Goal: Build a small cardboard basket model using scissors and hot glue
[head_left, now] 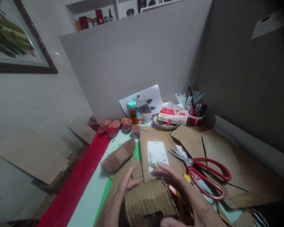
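Note:
A rounded, box-like corrugated cardboard piece (149,198), with a dark slot low on its front, sits between my hands at the bottom of the view. My left hand (123,195) is wrapped along its left side, fingers pointing away from me. On the other side my right hand (183,186) curves around it, fingers over the far edge and thumb at the near one. Large scissors with red handles (213,164) lie partly spread just right of my right hand. A small metal tip with a yellow part (153,164) shows by its fingertips, mostly hidden.
A boat-shaped corrugated piece (119,156) lies at left, with reddish cardboard pieces (113,127) behind it. Flat cardboard (224,151) covers the right side. At the back stand a jar with a turquoise lid (132,112), a tissue pack (172,116) and a red pen holder (196,119).

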`<state>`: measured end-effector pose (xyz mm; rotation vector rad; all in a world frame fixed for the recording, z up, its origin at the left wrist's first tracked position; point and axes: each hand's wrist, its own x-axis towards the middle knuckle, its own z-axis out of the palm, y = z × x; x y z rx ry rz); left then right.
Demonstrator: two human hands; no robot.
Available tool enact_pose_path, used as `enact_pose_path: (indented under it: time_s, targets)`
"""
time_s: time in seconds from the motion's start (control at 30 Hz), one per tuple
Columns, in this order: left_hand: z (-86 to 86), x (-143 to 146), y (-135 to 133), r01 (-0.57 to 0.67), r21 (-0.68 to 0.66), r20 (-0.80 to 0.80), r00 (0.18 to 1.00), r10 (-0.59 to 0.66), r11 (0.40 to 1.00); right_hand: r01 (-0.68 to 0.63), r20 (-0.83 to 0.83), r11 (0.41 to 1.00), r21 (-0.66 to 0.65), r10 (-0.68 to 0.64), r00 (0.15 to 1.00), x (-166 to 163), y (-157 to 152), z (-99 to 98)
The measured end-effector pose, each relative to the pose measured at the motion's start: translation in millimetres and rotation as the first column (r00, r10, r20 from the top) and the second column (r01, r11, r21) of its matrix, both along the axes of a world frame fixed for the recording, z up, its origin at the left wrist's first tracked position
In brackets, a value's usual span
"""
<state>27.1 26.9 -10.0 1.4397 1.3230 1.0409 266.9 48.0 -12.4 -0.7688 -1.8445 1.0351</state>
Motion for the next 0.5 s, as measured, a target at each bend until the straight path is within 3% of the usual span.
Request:
enact_pose_path:
  time_s: [0.07,0.17,0.33,0.4,0.5]
  targets:
    - [-3.2,-2,3,0.007,-0.039,0.065,0.998,-0.004,0.999,0.025,0.060,1.000,-0.015,-0.024,0.998,1,0,1.3]
    - [-6.9,-6,5,0.090,-0.170,0.339,0.940,-0.028,0.981,0.073,0.104,0.996,-0.055,-0.067,0.992,1,-1,2.6]
    - [-3.1,-3,-1,0.345,-0.310,0.795,0.605,0.042,0.886,0.057,0.116,0.995,-0.085,-0.047,0.992,2,-1,5.8]
    - [-2.0,1,-4,0.426,-0.326,0.870,0.485,0.091,0.844,0.037,0.101,0.996,-0.085,-0.028,0.995,2,-1,6.7]
    - [-4.6,5,-6,0.498,-0.276,0.920,0.385,0.076,0.822,0.023,0.070,0.997,-0.075,-0.017,0.997,3,-1,6.6]
